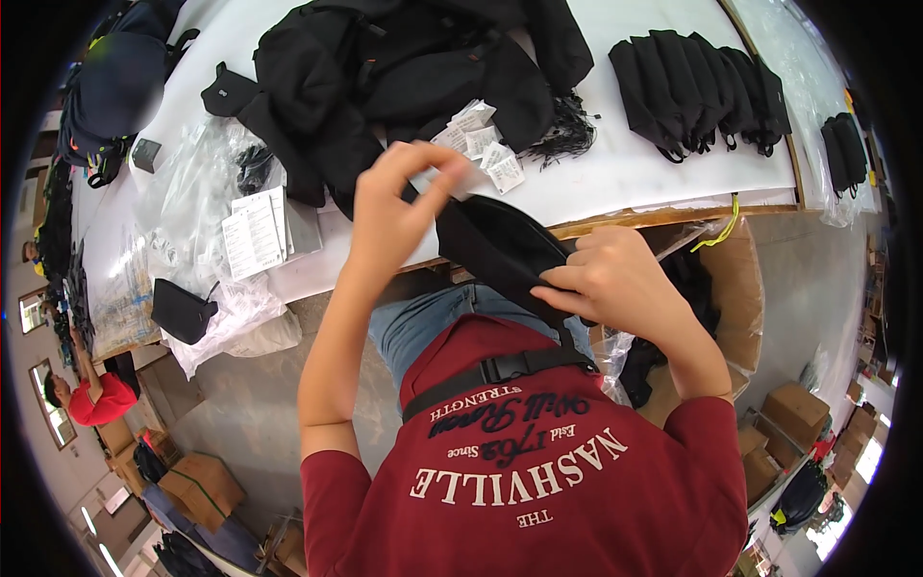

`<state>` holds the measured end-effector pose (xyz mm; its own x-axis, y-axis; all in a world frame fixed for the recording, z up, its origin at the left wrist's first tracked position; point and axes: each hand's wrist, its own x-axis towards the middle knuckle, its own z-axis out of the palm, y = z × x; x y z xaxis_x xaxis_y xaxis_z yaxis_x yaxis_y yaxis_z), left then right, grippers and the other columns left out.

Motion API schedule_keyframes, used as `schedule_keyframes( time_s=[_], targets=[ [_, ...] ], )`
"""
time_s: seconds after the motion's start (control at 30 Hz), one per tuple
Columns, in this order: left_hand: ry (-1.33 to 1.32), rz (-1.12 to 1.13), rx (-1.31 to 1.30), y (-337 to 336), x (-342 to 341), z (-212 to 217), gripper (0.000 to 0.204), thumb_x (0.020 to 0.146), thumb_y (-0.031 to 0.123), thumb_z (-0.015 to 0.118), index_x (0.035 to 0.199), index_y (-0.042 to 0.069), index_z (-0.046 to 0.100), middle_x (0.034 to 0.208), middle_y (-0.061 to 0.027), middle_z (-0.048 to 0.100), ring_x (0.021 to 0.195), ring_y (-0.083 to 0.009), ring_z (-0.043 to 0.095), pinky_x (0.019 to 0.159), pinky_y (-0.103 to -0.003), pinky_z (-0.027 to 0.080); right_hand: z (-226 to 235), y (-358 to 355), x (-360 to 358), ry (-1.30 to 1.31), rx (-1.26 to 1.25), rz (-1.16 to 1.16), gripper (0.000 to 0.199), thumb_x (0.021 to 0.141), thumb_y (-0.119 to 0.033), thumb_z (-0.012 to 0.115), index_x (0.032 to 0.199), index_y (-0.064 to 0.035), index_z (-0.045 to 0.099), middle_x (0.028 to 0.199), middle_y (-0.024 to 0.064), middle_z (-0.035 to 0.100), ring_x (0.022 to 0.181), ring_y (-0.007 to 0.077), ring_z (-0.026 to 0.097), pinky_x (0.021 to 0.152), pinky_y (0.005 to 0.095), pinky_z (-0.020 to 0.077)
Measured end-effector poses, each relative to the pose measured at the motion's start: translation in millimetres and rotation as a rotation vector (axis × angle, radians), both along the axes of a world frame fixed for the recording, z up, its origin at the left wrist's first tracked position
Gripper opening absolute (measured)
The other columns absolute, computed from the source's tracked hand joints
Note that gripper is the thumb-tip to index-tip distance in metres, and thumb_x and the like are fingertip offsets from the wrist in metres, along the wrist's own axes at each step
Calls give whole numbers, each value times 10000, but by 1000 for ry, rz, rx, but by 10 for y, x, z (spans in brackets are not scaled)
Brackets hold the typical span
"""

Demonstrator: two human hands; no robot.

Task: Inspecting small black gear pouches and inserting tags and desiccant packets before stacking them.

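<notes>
I seem to be working open the black pouch [492,252] between my hands, right hand [611,274] pinching its end, left hand [399,190] curled, hold unclear, so next probably needs a steady right pinch.

At the black pouch [490,252], motion blur smears the fingertips of the left hand [392,212], so their grip cannot be told, while the right hand [613,279] has some fingers curled out of sight. Beyond the pouch, the heap of black fabric goods [423,82] is cut off by the upper edge, and print on the white labels [505,175] is too small to read. Right of the pouch, the tabletop [635,183] partly hides the cardboard box [745,317].
</notes>
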<state>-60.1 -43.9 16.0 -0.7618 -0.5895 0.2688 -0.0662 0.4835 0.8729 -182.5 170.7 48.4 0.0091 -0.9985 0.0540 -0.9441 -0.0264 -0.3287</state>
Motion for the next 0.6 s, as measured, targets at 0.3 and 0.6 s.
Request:
schedule_keyframes(
  time_s=[0.3,0.6],
  targets=[
    [-97,2,-222,186,456,-157,337,770,188,711,1088,105,635,1195,-82,513,1190,-269,386,986,-382,329,43,-243,70,35,-208,2,123,710,-226,745,737,-118,693,530,-26,517,518,142,524,519,277,398],
    [492,-141,1426,607,701,-749,817,824,534,609,1408,64,282,1386,-136,398,1254,-303,430,1067,-427,337,-79,-471,316,-182,-487,-72,178,744,-282,736,829,-126,725,503,-22,481,480,142,469,460,288,342]
  ],
)
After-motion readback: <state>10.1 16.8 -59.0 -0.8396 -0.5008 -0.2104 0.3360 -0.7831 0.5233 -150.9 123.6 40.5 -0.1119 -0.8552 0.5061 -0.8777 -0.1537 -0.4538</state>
